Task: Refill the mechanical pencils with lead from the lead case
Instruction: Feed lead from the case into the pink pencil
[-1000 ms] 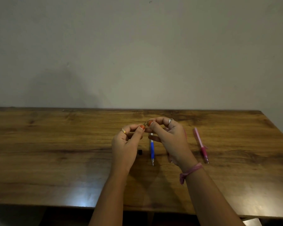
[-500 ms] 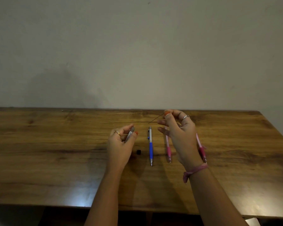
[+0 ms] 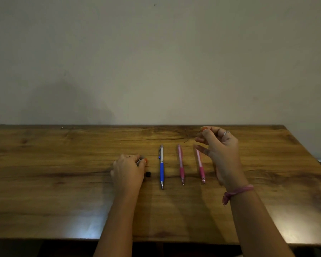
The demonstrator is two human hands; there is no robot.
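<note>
Where left hand (image 3: pixel 128 168) grips, lead case (image 3: pixel 140 160) mostly hidden.

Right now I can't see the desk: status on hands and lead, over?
Left hand down on the table, gripping lead case. Right hand raised, pinching one lead. Three pencils untouched; nothing in the way.

Light: dim, warm; glare patch on the table (image 3: pixel 89 235) near edge
Shadows: soft on the wall (image 3: pixel 72 101)
Blur: right hand (image 3: pixel 219 151) slightly smeared
</note>
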